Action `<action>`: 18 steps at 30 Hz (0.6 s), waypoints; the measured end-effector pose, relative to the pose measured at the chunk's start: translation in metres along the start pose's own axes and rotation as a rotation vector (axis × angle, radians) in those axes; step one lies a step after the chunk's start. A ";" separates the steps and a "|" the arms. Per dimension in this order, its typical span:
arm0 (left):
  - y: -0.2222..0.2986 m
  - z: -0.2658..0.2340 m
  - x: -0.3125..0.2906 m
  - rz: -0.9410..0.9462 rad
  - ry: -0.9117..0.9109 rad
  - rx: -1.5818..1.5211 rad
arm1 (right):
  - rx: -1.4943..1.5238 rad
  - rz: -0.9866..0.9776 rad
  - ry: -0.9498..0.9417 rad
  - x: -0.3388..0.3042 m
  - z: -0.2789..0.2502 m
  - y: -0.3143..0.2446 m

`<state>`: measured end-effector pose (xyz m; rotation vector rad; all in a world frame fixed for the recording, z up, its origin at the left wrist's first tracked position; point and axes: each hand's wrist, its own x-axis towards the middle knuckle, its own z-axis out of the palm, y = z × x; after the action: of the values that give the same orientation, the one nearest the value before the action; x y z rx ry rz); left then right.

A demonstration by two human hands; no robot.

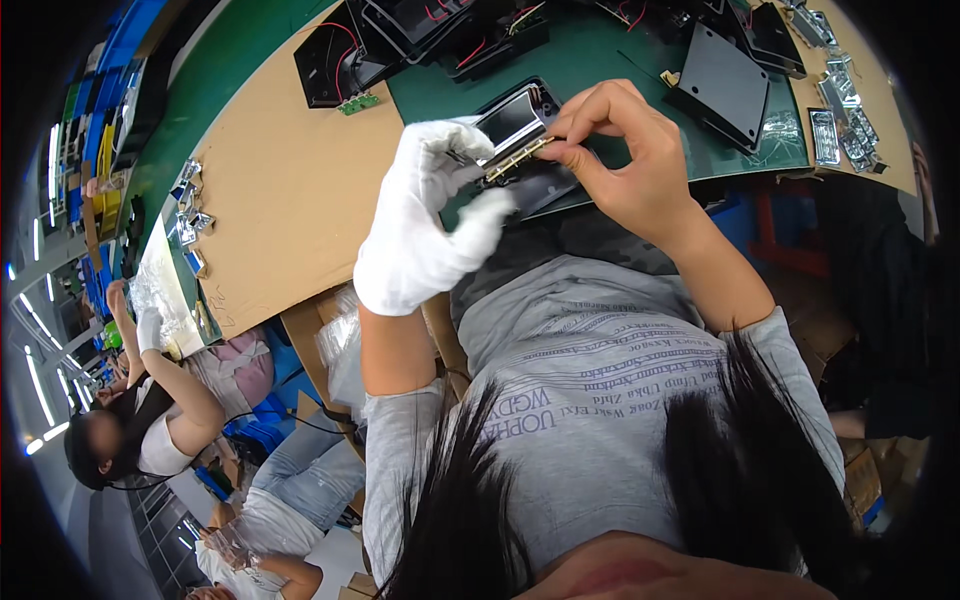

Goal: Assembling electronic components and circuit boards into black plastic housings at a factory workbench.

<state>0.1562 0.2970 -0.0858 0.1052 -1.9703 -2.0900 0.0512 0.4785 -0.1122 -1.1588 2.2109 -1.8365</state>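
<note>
My left hand [415, 225], in a white glove, grips a shiny silver part [510, 122] with a dark mirror-like face. A narrow circuit board strip [520, 160] with gold-coloured spots runs along the near edge of that part. My bare right hand [640, 150] pinches the strip's right end between thumb and index finger, the other fingers curled. The gloved thumb is smeared by motion and stands away from the strip. Behind and beneath the hands, a black glossy case [541, 92] lies on the green mat, partly hidden.
Black housings [400, 30] with red wires crowd the table's far side, a small green circuit board [358, 104] beside them. A black panel [722, 85] lies right. Small shiny parts sit on cardboard [290, 180] at left and at far right [850, 120]. Other people work at left.
</note>
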 end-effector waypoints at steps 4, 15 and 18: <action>-0.010 0.009 -0.004 0.072 0.072 0.292 | -0.023 -0.010 0.049 0.000 0.003 0.003; -0.007 0.025 -0.002 0.072 0.168 0.601 | -0.220 -0.056 -0.015 -0.002 -0.011 -0.001; -0.014 0.027 0.000 0.302 0.193 0.746 | -0.335 -0.136 0.028 -0.007 -0.013 0.002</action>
<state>0.1475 0.3234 -0.0977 0.1327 -2.3505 -1.0487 0.0492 0.4932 -0.1125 -1.3723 2.5883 -1.5712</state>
